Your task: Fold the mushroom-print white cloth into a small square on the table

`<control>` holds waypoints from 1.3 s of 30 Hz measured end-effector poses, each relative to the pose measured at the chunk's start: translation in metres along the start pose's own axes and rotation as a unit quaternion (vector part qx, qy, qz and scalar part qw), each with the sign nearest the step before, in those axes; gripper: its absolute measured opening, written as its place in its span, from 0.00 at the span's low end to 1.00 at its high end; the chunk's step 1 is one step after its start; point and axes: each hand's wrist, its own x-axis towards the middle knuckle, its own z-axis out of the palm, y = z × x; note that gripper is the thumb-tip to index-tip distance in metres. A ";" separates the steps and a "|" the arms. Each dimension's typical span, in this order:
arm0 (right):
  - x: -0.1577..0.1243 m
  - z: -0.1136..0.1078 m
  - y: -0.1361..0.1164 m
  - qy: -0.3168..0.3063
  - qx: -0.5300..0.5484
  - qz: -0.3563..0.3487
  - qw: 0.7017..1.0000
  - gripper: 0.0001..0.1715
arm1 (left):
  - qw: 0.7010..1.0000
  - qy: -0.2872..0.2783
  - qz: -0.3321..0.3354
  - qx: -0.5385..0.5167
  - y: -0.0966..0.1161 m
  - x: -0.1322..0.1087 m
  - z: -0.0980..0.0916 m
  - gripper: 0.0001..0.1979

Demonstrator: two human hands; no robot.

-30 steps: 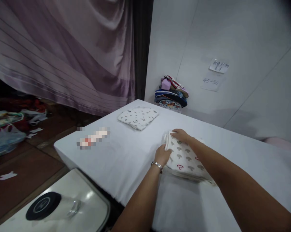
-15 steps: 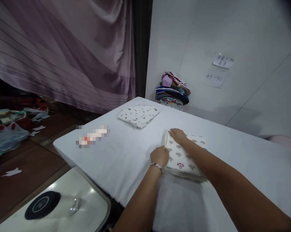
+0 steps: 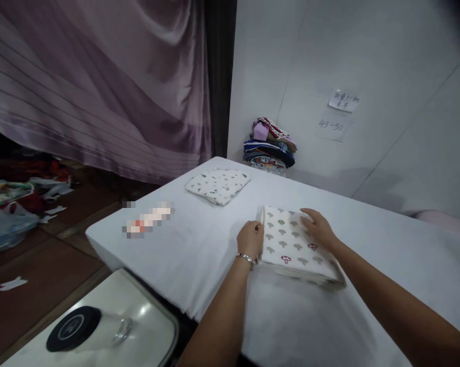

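In front of me on the table lies a folded white cloth (image 3: pixel 289 239) printed with beige mushrooms and a few red and green ones. My left hand (image 3: pixel 250 239), with a silver bracelet at the wrist, is closed at the cloth's left edge; its fingertips are partly hidden. Over the right side of the cloth is my right hand (image 3: pixel 317 228), its fingers apart and slightly bent. Whether those fingers touch the fabric is hard to tell. Farther back sits another folded white cloth (image 3: pixel 219 184) with a small dark print.
A white-covered table (image 3: pixel 199 244) fills the middle. A blurred-out item (image 3: pixel 149 219) lies on its left part. Folded clothes (image 3: pixel 270 145) are stacked by the wall. At lower left, a white surface holds a black-lidded clear container (image 3: pixel 74 329). A purple curtain (image 3: pixel 138 92) hangs behind.
My right hand has moved from the cloth's far left corner to its right side, uncovering more of the print. My left hand stays at the left edge. The view has shifted slightly.
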 end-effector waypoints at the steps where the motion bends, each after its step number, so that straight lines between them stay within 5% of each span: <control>1: -0.011 -0.013 0.011 0.020 0.013 0.036 0.999 0.25 | 1.000 -0.002 -0.007 -0.007 0.001 0.004 -0.001 0.06; 6: -0.073 -0.048 0.060 0.060 0.096 0.175 0.978 0.33 | 0.999 -0.025 -0.041 -0.021 0.006 0.028 0.007 0.11; 12: -0.122 -0.031 0.069 0.023 0.167 0.269 0.948 0.39 | 0.987 -0.021 -0.102 -0.122 0.005 0.044 0.023 0.16; 21: -0.132 -0.015 0.062 0.014 0.063 0.198 0.978 0.35 | 0.997 0.009 -0.064 0.028 0.004 0.054 0.029 0.14; 28: -0.134 -0.013 0.062 0.022 0.123 0.234 0.964 0.39 | 0.995 0.010 -0.082 0.060 -0.009 0.053 0.029 0.14; 39: -0.135 -0.016 0.052 0.020 0.160 0.216 0.963 0.41 | 0.985 -0.029 -0.026 0.168 -0.002 0.047 0.022 0.12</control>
